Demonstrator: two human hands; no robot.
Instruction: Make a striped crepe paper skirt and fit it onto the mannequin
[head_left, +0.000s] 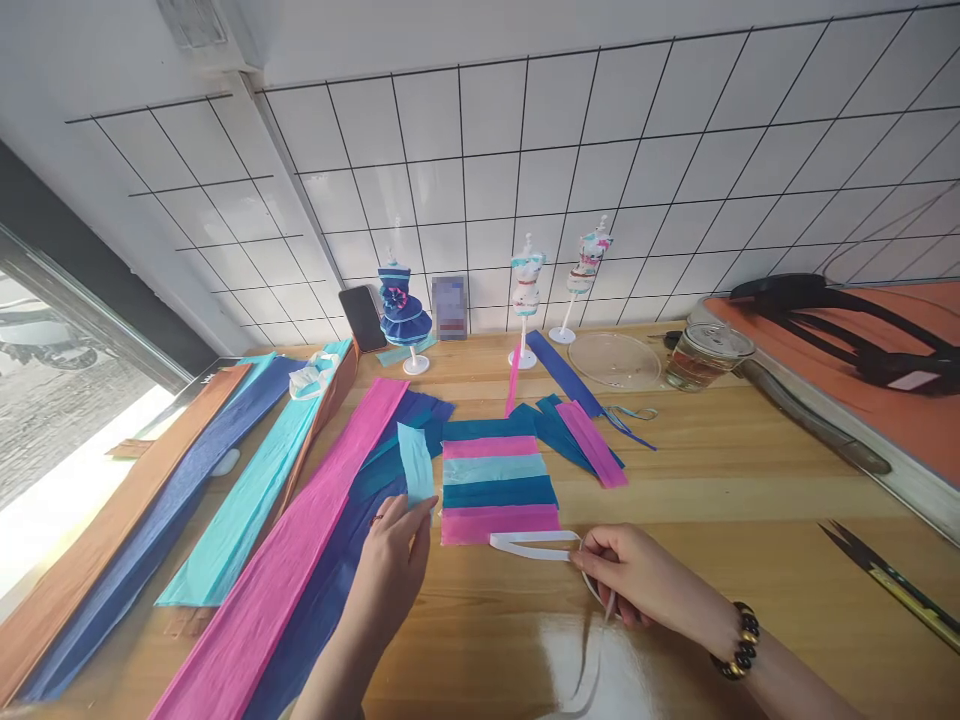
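Between the fingers of my left hand (397,545) is a short light-blue crepe paper strip (416,455), held upright. My right hand (619,570) pinches a narrow white tape (525,543); its loop points left and a long tail hangs down toward the table's front. Just beyond both hands lies a panel of layered crepe strips (499,490) in teal, pink and light blue. The tape's looped end is at the panel's lower right edge; whether it touches I cannot tell.
Long crepe paper strips (277,560) cover the left. Small dress forms (527,285) stand along the tiled wall, one in a blue dress (403,305). Scissors (892,580) and a lidded glass jar (705,355) are on the right, a phone (362,318) at the back.
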